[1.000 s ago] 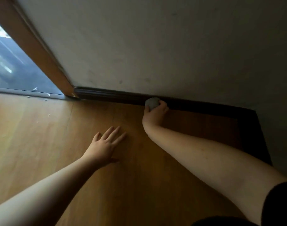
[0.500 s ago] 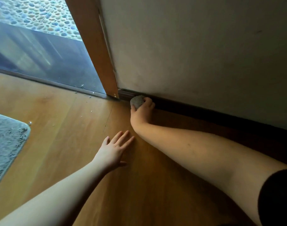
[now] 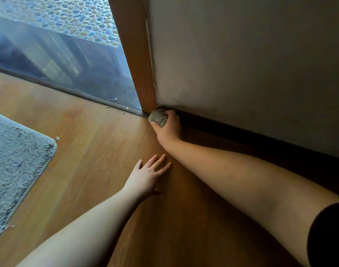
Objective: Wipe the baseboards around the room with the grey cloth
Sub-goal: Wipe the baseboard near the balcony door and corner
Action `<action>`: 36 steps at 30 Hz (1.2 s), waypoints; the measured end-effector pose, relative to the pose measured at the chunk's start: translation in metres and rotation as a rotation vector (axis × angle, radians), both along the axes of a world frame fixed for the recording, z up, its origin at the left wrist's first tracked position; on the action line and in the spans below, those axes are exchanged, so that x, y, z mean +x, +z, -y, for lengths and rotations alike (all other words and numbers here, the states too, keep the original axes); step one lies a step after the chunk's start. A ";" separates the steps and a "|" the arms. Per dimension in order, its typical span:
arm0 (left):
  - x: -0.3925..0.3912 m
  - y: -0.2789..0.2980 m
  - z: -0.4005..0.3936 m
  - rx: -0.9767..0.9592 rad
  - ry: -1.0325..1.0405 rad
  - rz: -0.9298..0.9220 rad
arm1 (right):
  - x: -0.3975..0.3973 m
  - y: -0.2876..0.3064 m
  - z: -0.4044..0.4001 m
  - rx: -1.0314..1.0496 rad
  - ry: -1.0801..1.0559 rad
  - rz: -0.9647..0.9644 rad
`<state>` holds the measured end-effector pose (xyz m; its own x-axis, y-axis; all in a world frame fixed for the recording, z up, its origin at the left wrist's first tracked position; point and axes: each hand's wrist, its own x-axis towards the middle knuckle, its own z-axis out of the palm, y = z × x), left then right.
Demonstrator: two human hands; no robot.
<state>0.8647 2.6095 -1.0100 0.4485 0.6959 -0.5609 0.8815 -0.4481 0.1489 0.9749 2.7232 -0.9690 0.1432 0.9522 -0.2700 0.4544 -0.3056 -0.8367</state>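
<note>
- Head view: right hand (image 3: 167, 129) grips a balled-up grey fuzzy cloth (image 3: 158, 118), thumb and fingers (image 3: 169, 113) curled round it.
- Cloth is pressed against the near end of the dark, long wooden baseboard (image 3: 242, 132), right where that strip meets the brown wooden door frame (image 3: 135, 54).
- Left hand (image 3: 147, 176) lies palm-down on the brown wooden plank floor (image 3: 84, 151), fingers straight and slightly spread, holding nothing, near the right forearm.
- Baseboard runs along the foot of the pale plastered wall (image 3: 251, 54) toward the right edge.
- Black sleeve (image 3: 328, 234) covers the right upper arm.
- Shaggy grey rug (image 3: 14, 160) lies on the floor at the left, well apart from both hands.
- Small pale crumbs (image 3: 124, 129) dot the floor by the metal threshold (image 3: 68, 88); beyond it shows pebbled ground (image 3: 68, 14).
</note>
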 end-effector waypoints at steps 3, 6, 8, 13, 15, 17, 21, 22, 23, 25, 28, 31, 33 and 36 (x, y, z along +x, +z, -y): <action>-0.006 0.000 0.000 0.010 -0.011 -0.005 | 0.035 -0.003 0.012 -0.013 0.169 0.071; -0.009 0.001 0.000 0.014 -0.022 -0.026 | 0.083 -0.008 0.032 -0.024 0.204 0.163; -0.011 0.002 -0.002 0.048 -0.055 -0.045 | 0.123 -0.011 0.044 -0.043 0.176 0.206; -0.007 0.005 -0.005 0.146 -0.109 -0.025 | 0.212 -0.009 0.071 -0.045 0.114 0.280; 0.009 0.006 -0.005 0.212 -0.152 0.041 | 0.234 -0.008 0.079 -0.030 0.113 0.276; 0.034 0.006 -0.007 0.218 -0.195 0.068 | 0.254 -0.008 0.087 -0.010 0.098 0.261; 0.090 -0.001 -0.009 0.175 -0.286 0.081 | 0.286 -0.012 0.113 -0.012 0.023 0.147; 0.104 -0.001 -0.010 0.167 -0.315 0.093 | 0.293 -0.013 0.121 -0.022 -0.010 0.114; 0.119 -0.001 -0.012 0.154 -0.342 0.104 | 0.301 -0.014 0.128 -0.030 -0.046 0.089; 0.148 -0.003 -0.016 0.122 -0.396 0.108 | 0.316 -0.018 0.141 -0.042 -0.106 0.065; 0.181 -0.009 -0.017 0.093 -0.477 0.066 | 0.334 -0.017 0.157 -0.054 -0.196 0.085; 0.209 -0.014 -0.021 0.065 -0.479 0.081 | 0.351 -0.011 0.171 -0.069 -0.339 0.084; 0.229 -0.018 -0.021 0.056 -0.481 0.112 | 0.361 -0.004 0.182 -0.075 -0.417 0.102; 0.248 -0.029 -0.016 -0.001 -0.455 0.140 | 0.380 0.006 0.203 -0.074 -0.513 0.152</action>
<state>1.1122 2.6254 -1.0387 0.7788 0.4108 -0.4740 0.5673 -0.7838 0.2527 1.3544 2.5199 -0.9628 0.6274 0.7292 -0.2733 0.3461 -0.5755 -0.7410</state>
